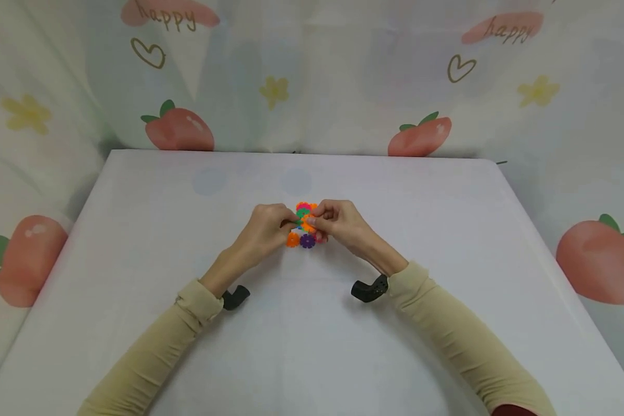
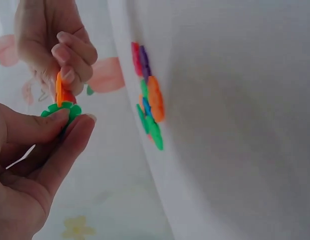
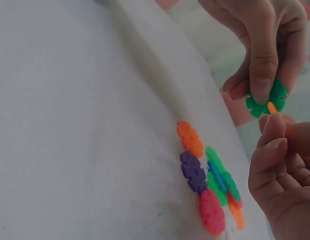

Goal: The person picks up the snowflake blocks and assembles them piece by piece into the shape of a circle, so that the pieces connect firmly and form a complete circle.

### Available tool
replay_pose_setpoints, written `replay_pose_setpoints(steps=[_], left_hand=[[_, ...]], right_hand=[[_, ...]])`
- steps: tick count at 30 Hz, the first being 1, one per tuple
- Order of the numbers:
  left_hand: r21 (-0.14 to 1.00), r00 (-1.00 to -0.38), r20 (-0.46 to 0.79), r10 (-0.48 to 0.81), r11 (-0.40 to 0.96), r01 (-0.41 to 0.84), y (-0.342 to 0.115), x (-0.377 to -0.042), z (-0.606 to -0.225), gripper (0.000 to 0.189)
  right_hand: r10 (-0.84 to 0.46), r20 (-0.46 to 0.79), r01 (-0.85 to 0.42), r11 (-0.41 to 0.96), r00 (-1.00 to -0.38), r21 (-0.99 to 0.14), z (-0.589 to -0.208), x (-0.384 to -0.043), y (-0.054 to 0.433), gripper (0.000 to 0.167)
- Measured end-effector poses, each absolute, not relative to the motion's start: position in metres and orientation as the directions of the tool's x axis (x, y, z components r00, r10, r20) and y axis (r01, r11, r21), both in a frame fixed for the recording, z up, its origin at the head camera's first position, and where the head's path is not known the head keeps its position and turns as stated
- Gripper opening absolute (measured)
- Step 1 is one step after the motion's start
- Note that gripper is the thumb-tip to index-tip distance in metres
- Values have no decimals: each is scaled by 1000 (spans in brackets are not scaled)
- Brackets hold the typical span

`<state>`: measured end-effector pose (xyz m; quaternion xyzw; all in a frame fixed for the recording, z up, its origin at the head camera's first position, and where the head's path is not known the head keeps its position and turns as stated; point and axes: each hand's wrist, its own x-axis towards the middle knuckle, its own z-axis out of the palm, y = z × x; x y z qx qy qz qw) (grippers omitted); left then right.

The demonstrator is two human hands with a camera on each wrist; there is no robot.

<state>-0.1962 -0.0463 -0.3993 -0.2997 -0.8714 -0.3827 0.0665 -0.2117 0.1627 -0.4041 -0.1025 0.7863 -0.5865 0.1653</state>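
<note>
Beige sleeves [image 1: 143, 355] stretch over the tabletop [image 1: 312, 346]; beyond, my left hand [image 1: 265, 228] pinches a green disc [image 3: 280, 97], my right hand [image 1: 343, 225] an orange disc [image 2: 59, 90] touching it, above other coloured discs [image 3: 193, 172], with a fruit-print curtain [image 1: 333, 86] behind.

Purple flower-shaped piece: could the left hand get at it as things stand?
Probably not without letting go first: the left hand pinches a green piece, although nothing visibly covers the purple piece.

White table [image 1: 291, 358]: orange disc [image 3: 190, 139], purple disc [image 3: 194, 172], pink disc [image 3: 212, 212] in row; green discs [image 3: 231, 186], blue disc [image 3: 218, 177] beside.
</note>
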Motion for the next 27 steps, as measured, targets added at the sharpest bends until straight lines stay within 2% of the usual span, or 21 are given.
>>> replay_pose_setpoints(steps=[12, 16, 19, 22, 27], left_hand=[[560, -779, 361, 512, 550, 620, -49, -190, -412, 25], [613, -794, 339, 504, 522, 593, -56, -191, -414, 16], [748, -851, 214, 480, 479, 459, -61, -192, -415, 16], [874, -896, 21, 444, 427, 232, -64, -196, -414, 27], [965, -877, -195, 439, 248, -90, -68, -207, -412, 30]], right_hand=[[-387, -189, 88, 263, -903, -961, -423, -210, 156, 11], [-383, -174, 74, 263, -907, -962, -421, -213, 156, 14], [-396, -158, 46, 277, -904, -960, -419, -216, 157, 16], [-413, -159, 42, 278, -897, -960, -419, -219, 157, 17], [-408, -168, 57, 269, -897, -961, -418, -223, 155, 18]])
